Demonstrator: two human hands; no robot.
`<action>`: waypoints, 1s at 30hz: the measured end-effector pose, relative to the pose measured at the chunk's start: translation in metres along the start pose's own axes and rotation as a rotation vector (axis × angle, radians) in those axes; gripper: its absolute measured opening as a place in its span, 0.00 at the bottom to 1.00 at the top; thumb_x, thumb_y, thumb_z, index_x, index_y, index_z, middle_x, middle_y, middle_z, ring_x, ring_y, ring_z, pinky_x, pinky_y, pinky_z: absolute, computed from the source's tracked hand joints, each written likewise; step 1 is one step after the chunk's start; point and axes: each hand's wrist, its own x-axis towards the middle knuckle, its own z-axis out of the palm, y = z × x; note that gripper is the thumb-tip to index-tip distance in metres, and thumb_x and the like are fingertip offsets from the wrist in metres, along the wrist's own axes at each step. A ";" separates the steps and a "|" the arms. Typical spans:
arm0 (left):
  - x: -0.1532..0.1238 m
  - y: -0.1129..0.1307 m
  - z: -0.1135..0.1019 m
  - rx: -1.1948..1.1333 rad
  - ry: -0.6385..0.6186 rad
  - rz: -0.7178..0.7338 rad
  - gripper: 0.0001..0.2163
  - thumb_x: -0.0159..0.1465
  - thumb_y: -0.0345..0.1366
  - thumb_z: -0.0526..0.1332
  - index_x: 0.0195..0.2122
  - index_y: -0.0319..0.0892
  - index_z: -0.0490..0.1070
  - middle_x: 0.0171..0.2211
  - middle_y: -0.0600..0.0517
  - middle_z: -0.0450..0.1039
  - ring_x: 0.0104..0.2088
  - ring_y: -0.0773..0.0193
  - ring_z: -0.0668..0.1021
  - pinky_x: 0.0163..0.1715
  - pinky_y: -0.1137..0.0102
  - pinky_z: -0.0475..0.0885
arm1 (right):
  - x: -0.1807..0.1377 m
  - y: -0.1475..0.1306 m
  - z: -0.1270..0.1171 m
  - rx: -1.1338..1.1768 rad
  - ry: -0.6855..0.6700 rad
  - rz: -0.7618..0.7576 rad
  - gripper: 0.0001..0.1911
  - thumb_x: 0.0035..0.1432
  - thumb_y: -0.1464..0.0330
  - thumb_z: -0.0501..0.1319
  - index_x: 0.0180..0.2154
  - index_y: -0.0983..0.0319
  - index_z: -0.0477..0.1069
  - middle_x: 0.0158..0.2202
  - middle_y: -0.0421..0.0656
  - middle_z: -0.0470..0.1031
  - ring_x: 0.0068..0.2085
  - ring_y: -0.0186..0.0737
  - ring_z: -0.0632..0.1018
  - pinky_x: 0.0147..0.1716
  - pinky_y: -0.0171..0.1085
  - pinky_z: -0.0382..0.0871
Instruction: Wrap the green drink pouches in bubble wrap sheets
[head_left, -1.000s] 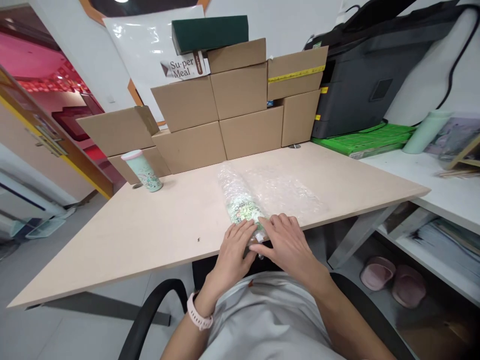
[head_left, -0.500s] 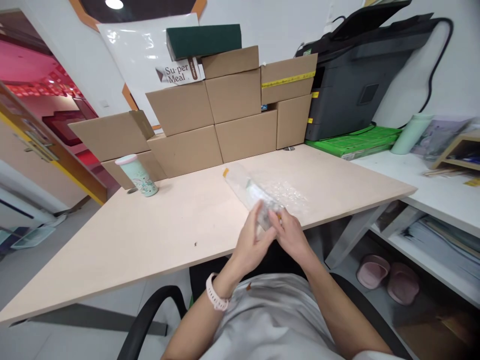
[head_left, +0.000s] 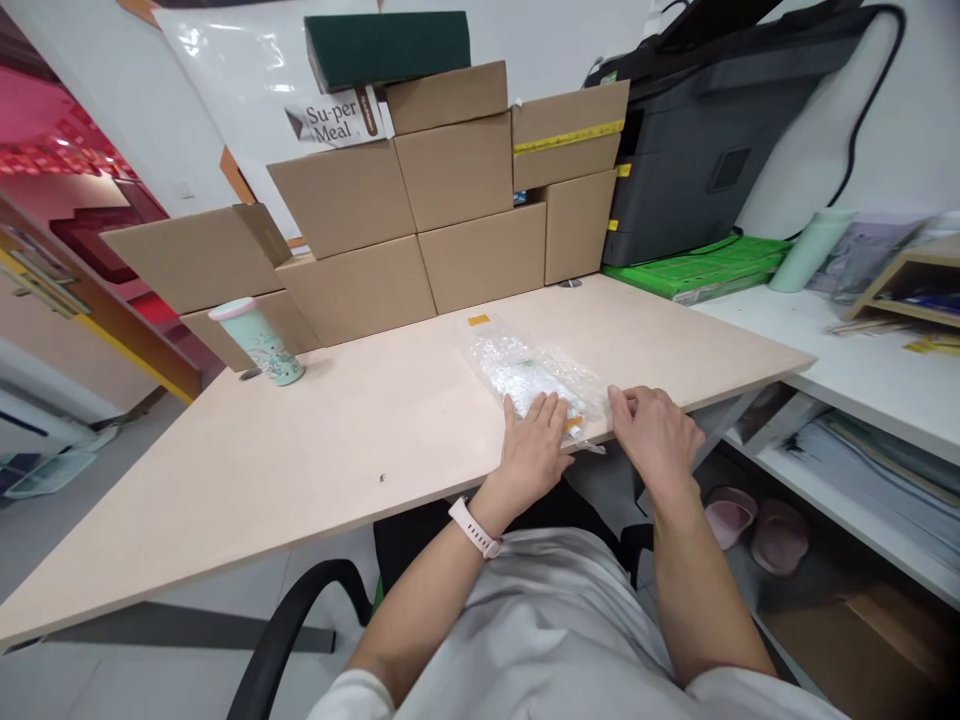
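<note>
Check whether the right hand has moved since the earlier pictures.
Yes. Judged against the desk, the right hand has shifted to the right along the front edge, closer to the desk's right corner.

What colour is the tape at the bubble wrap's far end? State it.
The tape is orange, seen best in the head view.

The left hand (head_left: 534, 445) lies on bubble wrap (head_left: 499, 355), the right hand (head_left: 658, 435) pinches its edge; a cup (head_left: 259, 342) stands farther left on the table (head_left: 352, 415)
</note>
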 end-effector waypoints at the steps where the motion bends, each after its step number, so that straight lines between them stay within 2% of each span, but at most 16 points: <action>1: 0.002 0.002 0.000 0.044 -0.010 -0.006 0.34 0.61 0.35 0.68 0.67 0.46 0.58 0.67 0.44 0.61 0.69 0.46 0.62 0.68 0.35 0.50 | 0.002 0.004 0.000 -0.016 0.028 -0.006 0.22 0.63 0.48 0.53 0.31 0.56 0.71 0.34 0.49 0.72 0.44 0.60 0.76 0.43 0.57 0.66; 3: 0.003 0.005 -0.002 0.095 -0.018 -0.010 0.31 0.61 0.35 0.67 0.66 0.46 0.59 0.67 0.45 0.62 0.68 0.47 0.63 0.68 0.36 0.52 | 0.003 0.009 0.002 -0.008 -0.003 -0.039 0.21 0.61 0.47 0.56 0.33 0.57 0.71 0.38 0.52 0.72 0.47 0.64 0.74 0.46 0.61 0.64; 5: 0.001 0.005 -0.003 0.111 -0.014 -0.011 0.29 0.62 0.35 0.66 0.64 0.47 0.61 0.66 0.46 0.63 0.68 0.48 0.64 0.68 0.38 0.53 | 0.002 0.011 0.006 0.036 -0.092 -0.092 0.20 0.61 0.48 0.57 0.34 0.57 0.70 0.40 0.54 0.72 0.51 0.67 0.72 0.49 0.64 0.63; 7: -0.003 0.003 -0.004 0.100 0.004 -0.014 0.28 0.61 0.34 0.66 0.63 0.49 0.63 0.65 0.47 0.65 0.67 0.47 0.66 0.68 0.40 0.54 | 0.001 0.009 0.010 0.078 -0.166 -0.139 0.18 0.62 0.50 0.55 0.32 0.56 0.69 0.39 0.53 0.73 0.54 0.66 0.71 0.51 0.65 0.62; 9: -0.011 0.000 -0.005 0.040 0.047 -0.021 0.27 0.60 0.32 0.67 0.61 0.50 0.65 0.63 0.48 0.67 0.66 0.47 0.68 0.69 0.42 0.53 | -0.002 0.004 0.013 0.109 -0.178 -0.152 0.16 0.63 0.52 0.54 0.30 0.55 0.68 0.38 0.51 0.73 0.54 0.63 0.72 0.51 0.65 0.63; 11: -0.020 -0.004 -0.005 -0.112 0.133 -0.026 0.26 0.59 0.30 0.67 0.58 0.51 0.67 0.61 0.48 0.70 0.64 0.46 0.70 0.69 0.41 0.51 | -0.006 -0.004 0.015 0.206 -0.157 -0.149 0.16 0.62 0.51 0.55 0.30 0.54 0.66 0.39 0.49 0.74 0.53 0.59 0.73 0.52 0.63 0.65; 14: -0.033 -0.012 -0.003 -0.470 0.286 -0.040 0.24 0.57 0.26 0.67 0.54 0.51 0.72 0.57 0.48 0.74 0.62 0.43 0.72 0.69 0.38 0.46 | -0.014 -0.020 0.016 0.535 -0.194 -0.160 0.15 0.62 0.51 0.58 0.30 0.54 0.64 0.47 0.45 0.76 0.55 0.52 0.75 0.53 0.57 0.70; 16: -0.040 -0.016 -0.001 -0.636 0.351 -0.075 0.24 0.56 0.24 0.65 0.53 0.51 0.73 0.53 0.48 0.76 0.60 0.43 0.74 0.69 0.38 0.44 | -0.019 -0.030 0.015 0.735 -0.310 -0.182 0.16 0.62 0.52 0.60 0.29 0.54 0.63 0.49 0.42 0.77 0.54 0.48 0.77 0.53 0.54 0.72; 18: -0.045 -0.018 0.001 -0.711 0.403 -0.127 0.27 0.55 0.23 0.63 0.56 0.50 0.72 0.53 0.47 0.75 0.60 0.44 0.73 0.70 0.41 0.44 | -0.022 -0.037 0.011 0.830 -0.464 -0.196 0.16 0.61 0.52 0.62 0.28 0.54 0.63 0.47 0.42 0.79 0.52 0.47 0.79 0.51 0.53 0.75; 21: -0.047 -0.018 0.002 -0.727 0.445 -0.173 0.32 0.53 0.22 0.61 0.60 0.49 0.69 0.61 0.46 0.68 0.64 0.43 0.68 0.69 0.43 0.48 | -0.022 -0.038 0.001 0.858 -0.667 -0.182 0.17 0.57 0.51 0.65 0.27 0.54 0.66 0.45 0.41 0.80 0.50 0.47 0.81 0.50 0.53 0.77; 23: -0.046 -0.019 0.002 -0.688 0.413 -0.160 0.31 0.54 0.23 0.61 0.60 0.50 0.70 0.64 0.46 0.65 0.64 0.41 0.68 0.69 0.42 0.48 | -0.020 -0.035 -0.003 0.855 -0.772 -0.181 0.14 0.55 0.53 0.67 0.28 0.54 0.71 0.45 0.41 0.81 0.53 0.48 0.80 0.53 0.53 0.75; 24: -0.046 -0.020 0.002 -0.670 0.397 -0.153 0.29 0.55 0.24 0.62 0.59 0.49 0.71 0.63 0.46 0.66 0.63 0.41 0.69 0.69 0.42 0.47 | -0.019 -0.033 -0.005 0.855 -0.797 -0.175 0.12 0.56 0.53 0.67 0.29 0.53 0.73 0.44 0.41 0.81 0.53 0.49 0.80 0.54 0.53 0.75; 25: -0.045 -0.022 0.002 -0.659 0.386 -0.148 0.26 0.57 0.25 0.61 0.57 0.49 0.73 0.61 0.46 0.69 0.62 0.41 0.70 0.69 0.41 0.46 | -0.018 -0.031 -0.004 0.864 -0.782 -0.153 0.11 0.57 0.54 0.66 0.31 0.53 0.74 0.43 0.41 0.81 0.52 0.49 0.80 0.54 0.53 0.75; 27: -0.047 -0.024 0.004 -0.659 0.399 -0.151 0.20 0.60 0.28 0.61 0.53 0.49 0.75 0.57 0.46 0.73 0.60 0.43 0.73 0.69 0.41 0.47 | -0.017 -0.030 0.000 0.899 -0.652 -0.050 0.11 0.59 0.53 0.64 0.33 0.53 0.75 0.40 0.43 0.81 0.48 0.50 0.81 0.50 0.52 0.77; 29: -0.053 -0.024 0.010 -0.674 0.452 -0.161 0.18 0.63 0.30 0.60 0.53 0.50 0.75 0.57 0.46 0.74 0.59 0.45 0.73 0.68 0.41 0.51 | -0.016 -0.032 0.007 0.899 -0.501 0.070 0.13 0.61 0.52 0.62 0.35 0.53 0.74 0.38 0.44 0.80 0.45 0.51 0.81 0.46 0.52 0.79; 30: -0.057 -0.022 0.014 -0.678 0.474 -0.158 0.18 0.64 0.32 0.59 0.54 0.51 0.74 0.58 0.46 0.73 0.60 0.46 0.73 0.68 0.42 0.52 | -0.016 -0.033 0.010 0.871 -0.471 0.098 0.14 0.61 0.52 0.61 0.37 0.54 0.74 0.39 0.45 0.80 0.46 0.52 0.81 0.46 0.52 0.79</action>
